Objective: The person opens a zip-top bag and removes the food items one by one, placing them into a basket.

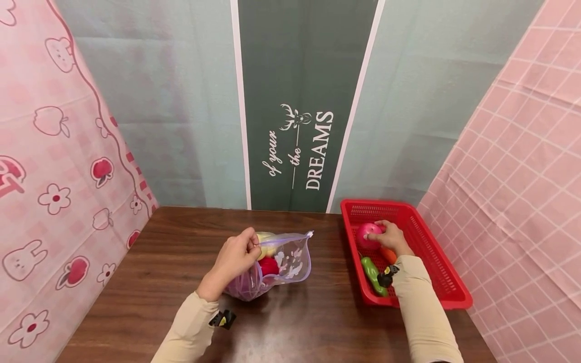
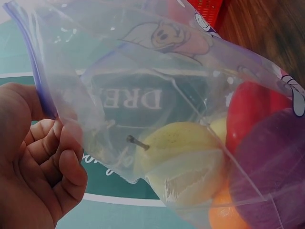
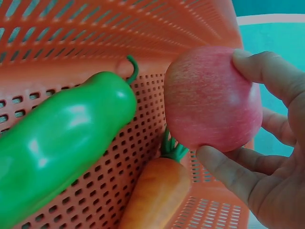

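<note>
My left hand [image 1: 238, 254] pinches the purple-edged rim of a clear zip bag [image 1: 297, 259], whose mouth gapes to the right. Through the plastic in the left wrist view show a yellow pear [image 2: 183, 157], a red item [image 2: 252, 109], a purple round item [image 2: 269, 167] and an orange item [image 2: 225, 212]. Inside the red basket [image 1: 447, 252], my right hand [image 1: 392, 238] grips a pinkish-red apple [image 3: 209, 100] between thumb and fingers. A green pepper [image 3: 71, 133] and an orange carrot [image 3: 155, 195] lie on the basket floor beneath the apple.
The brown wooden table [image 1: 181, 237] carries the bag at its middle and the basket at its right. Green cloth hangs behind [image 1: 308, 60]. Pink patterned cloths border the left and right sides.
</note>
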The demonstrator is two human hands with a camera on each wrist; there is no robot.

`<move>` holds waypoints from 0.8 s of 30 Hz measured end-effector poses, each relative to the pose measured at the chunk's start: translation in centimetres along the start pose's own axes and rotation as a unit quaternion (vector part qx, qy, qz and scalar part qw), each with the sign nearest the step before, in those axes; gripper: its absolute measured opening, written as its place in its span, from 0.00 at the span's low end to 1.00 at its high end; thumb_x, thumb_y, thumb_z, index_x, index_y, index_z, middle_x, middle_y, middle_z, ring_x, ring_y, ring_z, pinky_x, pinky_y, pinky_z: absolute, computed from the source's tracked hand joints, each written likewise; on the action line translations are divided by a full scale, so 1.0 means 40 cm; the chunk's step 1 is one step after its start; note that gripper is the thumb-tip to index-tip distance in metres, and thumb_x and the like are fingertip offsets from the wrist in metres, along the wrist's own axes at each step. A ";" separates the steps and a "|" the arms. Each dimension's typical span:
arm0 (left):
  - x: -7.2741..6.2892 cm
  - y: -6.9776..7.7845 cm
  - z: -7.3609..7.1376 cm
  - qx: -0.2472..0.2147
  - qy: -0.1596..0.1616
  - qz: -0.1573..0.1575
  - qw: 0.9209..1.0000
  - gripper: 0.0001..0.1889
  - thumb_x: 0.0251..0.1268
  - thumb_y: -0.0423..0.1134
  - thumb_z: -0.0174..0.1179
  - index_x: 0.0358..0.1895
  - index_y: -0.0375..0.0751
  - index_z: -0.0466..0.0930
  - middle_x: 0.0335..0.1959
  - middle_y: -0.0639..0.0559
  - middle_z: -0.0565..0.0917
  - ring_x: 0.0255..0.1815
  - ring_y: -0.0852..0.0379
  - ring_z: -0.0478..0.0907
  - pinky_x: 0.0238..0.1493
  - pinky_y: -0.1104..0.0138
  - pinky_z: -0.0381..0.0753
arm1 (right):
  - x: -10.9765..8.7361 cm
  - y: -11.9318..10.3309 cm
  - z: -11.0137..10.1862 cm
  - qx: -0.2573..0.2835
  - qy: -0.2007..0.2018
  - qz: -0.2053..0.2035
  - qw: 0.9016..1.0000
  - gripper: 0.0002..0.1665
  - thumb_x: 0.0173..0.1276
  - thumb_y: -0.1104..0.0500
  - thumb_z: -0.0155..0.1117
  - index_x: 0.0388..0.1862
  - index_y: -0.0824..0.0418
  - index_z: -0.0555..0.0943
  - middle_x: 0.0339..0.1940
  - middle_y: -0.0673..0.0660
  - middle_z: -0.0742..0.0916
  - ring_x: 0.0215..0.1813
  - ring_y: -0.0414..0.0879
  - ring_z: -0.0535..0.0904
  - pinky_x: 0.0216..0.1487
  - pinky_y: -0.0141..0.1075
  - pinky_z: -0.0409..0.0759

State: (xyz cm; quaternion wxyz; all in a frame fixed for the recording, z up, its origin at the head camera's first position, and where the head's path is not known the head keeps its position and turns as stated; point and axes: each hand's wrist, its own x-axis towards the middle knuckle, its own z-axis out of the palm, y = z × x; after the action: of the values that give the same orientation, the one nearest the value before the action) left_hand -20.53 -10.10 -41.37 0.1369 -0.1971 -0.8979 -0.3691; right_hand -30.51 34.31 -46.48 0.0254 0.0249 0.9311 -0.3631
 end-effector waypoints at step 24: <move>0.000 0.000 -0.001 -0.001 0.000 -0.007 1.000 0.04 0.51 0.33 0.56 0.29 0.43 0.70 0.16 0.62 0.71 0.15 0.64 0.66 0.18 0.68 0.67 | -0.008 0.040 0.049 0.048 -0.057 0.071 0.995 0.38 0.55 0.59 0.69 0.58 0.75 0.63 0.45 0.72 0.74 0.42 0.60 0.75 0.34 0.47 0.80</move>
State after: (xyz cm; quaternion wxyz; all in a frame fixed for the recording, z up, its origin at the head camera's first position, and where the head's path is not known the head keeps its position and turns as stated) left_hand -20.51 -10.14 -41.33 0.1337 -0.1908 -0.8988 -0.3713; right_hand -30.03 34.14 -48.97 0.1029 0.0712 0.9056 -0.4053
